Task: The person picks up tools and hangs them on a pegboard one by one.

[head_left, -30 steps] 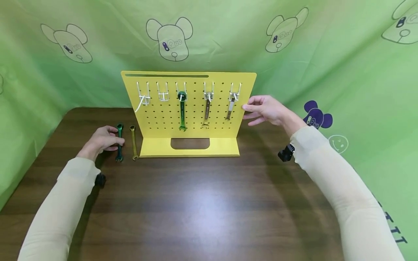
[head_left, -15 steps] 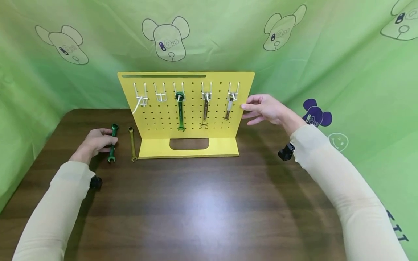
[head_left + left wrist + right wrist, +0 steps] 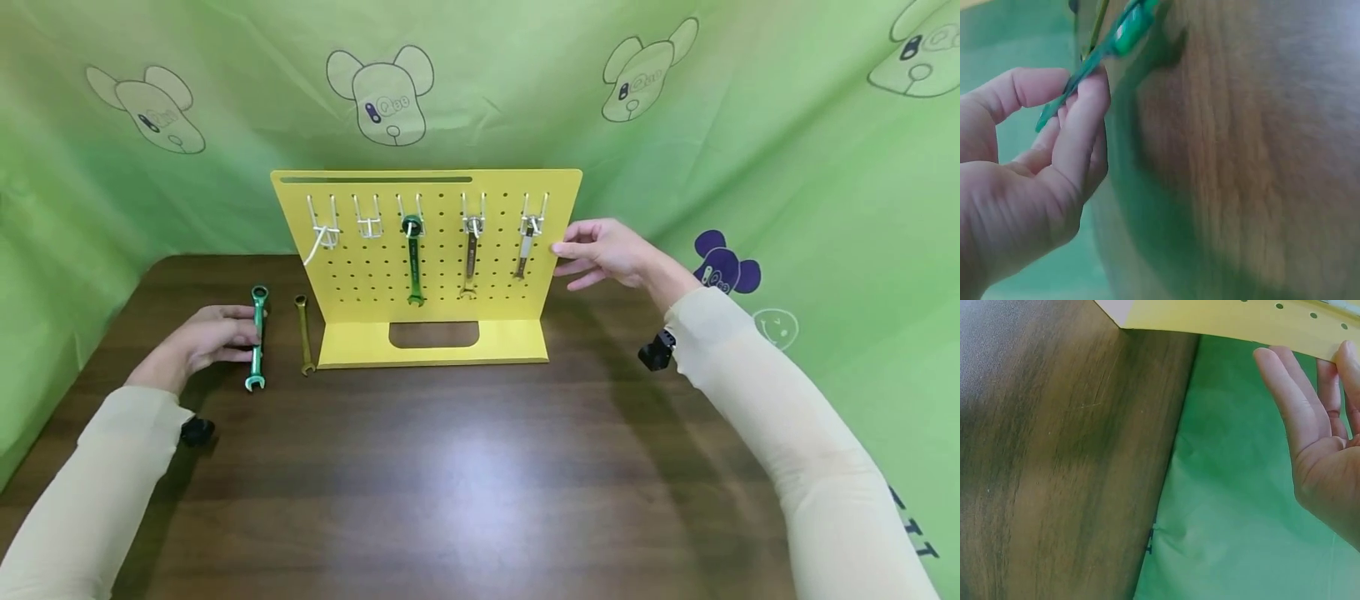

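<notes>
My left hand (image 3: 210, 340) pinches a green combination wrench (image 3: 257, 367) between thumb and fingers, left of the yellow pegboard (image 3: 360, 343). In the left wrist view the green wrench (image 3: 1132, 32) is off the table, its shadow beneath it. A gold wrench (image 3: 303, 333) lies on the table between that hand and the board. My right hand (image 3: 611, 254) grips the board's right edge, thumb in front; in the right wrist view other fingers (image 3: 1294, 394) are extended beside the edge. A green wrench (image 3: 415, 262) and two silver wrenches, one longer (image 3: 471, 254) and one shorter (image 3: 526, 250), hang on the board's white hooks.
Two white hooks at the board's left, an outer one (image 3: 325, 233) and an inner one (image 3: 369, 225), carry no wrench. The board stands on a brown wooden table (image 3: 465, 483). A green printed curtain (image 3: 510, 92) hangs behind and to both sides.
My left hand has lifted the green wrench and drawn it left and slightly toward me, away from the gold wrench. My right hand has stayed at the board's edge.
</notes>
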Demonstrator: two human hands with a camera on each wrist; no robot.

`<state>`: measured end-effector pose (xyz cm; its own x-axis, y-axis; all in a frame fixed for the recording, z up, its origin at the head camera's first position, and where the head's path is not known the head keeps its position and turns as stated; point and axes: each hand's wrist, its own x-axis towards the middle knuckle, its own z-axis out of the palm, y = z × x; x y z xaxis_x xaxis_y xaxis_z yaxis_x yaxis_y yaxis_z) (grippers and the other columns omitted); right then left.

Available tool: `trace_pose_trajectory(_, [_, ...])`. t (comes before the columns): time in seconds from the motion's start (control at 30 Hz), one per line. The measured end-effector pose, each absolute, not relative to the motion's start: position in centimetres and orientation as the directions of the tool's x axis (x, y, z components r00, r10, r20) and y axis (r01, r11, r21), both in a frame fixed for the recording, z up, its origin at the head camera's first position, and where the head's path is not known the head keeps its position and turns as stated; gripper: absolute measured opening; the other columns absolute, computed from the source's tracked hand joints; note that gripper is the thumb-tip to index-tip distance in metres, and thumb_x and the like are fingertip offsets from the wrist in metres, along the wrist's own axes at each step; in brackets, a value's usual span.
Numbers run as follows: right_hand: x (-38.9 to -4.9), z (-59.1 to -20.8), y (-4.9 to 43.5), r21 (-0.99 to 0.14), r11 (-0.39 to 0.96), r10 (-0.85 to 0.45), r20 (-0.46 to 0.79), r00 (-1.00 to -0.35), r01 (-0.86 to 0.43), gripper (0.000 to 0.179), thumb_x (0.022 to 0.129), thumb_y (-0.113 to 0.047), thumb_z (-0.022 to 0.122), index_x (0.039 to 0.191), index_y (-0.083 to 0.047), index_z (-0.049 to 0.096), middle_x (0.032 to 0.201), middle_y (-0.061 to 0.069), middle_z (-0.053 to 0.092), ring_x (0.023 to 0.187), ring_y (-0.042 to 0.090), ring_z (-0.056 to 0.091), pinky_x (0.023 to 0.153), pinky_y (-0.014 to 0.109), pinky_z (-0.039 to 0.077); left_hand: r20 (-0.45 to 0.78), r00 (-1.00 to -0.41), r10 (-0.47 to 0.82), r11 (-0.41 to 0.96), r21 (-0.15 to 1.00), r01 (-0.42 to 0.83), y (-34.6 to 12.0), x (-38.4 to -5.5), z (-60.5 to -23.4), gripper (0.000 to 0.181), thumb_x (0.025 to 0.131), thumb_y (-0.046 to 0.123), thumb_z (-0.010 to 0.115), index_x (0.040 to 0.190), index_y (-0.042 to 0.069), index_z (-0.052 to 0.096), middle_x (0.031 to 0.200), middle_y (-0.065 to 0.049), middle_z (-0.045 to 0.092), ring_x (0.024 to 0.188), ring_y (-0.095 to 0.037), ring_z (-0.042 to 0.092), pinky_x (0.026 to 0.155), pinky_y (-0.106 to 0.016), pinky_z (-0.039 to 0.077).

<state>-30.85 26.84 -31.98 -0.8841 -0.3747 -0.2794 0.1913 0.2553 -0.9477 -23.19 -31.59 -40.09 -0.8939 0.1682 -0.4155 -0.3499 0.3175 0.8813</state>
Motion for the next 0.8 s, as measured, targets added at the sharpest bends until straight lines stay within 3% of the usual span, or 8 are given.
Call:
trace_pose_trajectory(0.27, [-30.9,-32.0,27.1,-0.951,0.268,-0.392,-0.253,-0.884,0.154,0.026,0.088,-0.021,0.070,0.099,-0.002,0.056,0.108,0.011,0.060,0.110,0.044,0.056,0.080,0.055,0.052,-0.336,-0.906,0.257,0.250,0.929,-0.273,-30.6,-21.9,-38.8,0.043,0.094,0.004,0.056,0.133,0.001,0.037,0.109,-0.010,0.050,0.089,-0.017,0.059,0.079,-0.039,0.056])
trace_pose_trajectory(0.47, [-31.0,-32.3,26.8,-0.947,0.280,-0.392,-0.262,-0.882,0.156,0.029,0.087,-0.022,0.070,0.101,-0.001,0.055,0.108,0.013,0.060,0.107,0.040,0.060,0.081,0.056,0.051,-0.280,-0.913,0.296,0.149,0.958,-0.245,-29.7,-21.4,-37.9,0.030,0.092,-0.001,0.059,0.118,0.010,0.050,0.101,-0.008,0.051,0.084,-0.018,0.060,0.079,-0.043,0.056])
trace_pose_trajectory(0.8, [-30.8,-32.0,26.9,-0.949,0.269,-0.376,-0.261,-0.889,0.164,0.030,0.088,-0.021,0.070,0.102,0.000,0.055,0.108,0.012,0.060,0.110,0.044,0.056,0.079,0.056,0.052,-0.125,-0.911,0.393,-0.029,0.989,-0.148,-28.4,-20.7,-37.8,0.027,0.089,-0.009,0.060,0.111,0.007,0.060,0.101,-0.007,0.058,0.082,-0.022,0.065,0.078,-0.044,0.056])
